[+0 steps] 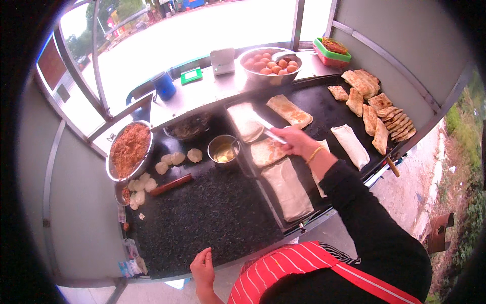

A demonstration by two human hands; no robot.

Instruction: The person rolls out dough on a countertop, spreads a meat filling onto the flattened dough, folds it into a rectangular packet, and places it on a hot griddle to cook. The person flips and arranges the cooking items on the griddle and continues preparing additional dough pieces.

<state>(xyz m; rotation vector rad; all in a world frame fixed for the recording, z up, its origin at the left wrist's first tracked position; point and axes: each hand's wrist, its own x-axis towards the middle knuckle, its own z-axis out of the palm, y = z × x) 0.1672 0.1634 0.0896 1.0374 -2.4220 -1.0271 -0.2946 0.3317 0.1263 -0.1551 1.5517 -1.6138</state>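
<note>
My right hand (pixel 294 141) grips a long, pale flat tool (pixel 267 127), its far end over a pale stuffed flatbread (pixel 245 121) on the black griddle (pixel 319 91). Below the hand lies a lightly browned flatbread (pixel 265 152), and nearer me a long uncooked-looking one (pixel 287 190). Another browned flatbread (pixel 290 111) lies beyond the hand, and a pale one (pixel 350 146) to its right. My left hand (pixel 203 266) hovers by the front edge of the dark stone worktop (pixel 205 212), fingers bent together; no object shows in it. A metal cup of oil (pixel 224 150) stands left of the griddle.
Browned flatbreads (pixel 379 110) are piled at the griddle's right end. A bowl of eggs (pixel 271 64) stands behind. On the left are a bowl of reddish filling (pixel 130 150), dough pieces (pixel 140 186) and a wooden rolling pin (pixel 171 185). A wooden handle (pixel 393 167) juts past the griddle's edge.
</note>
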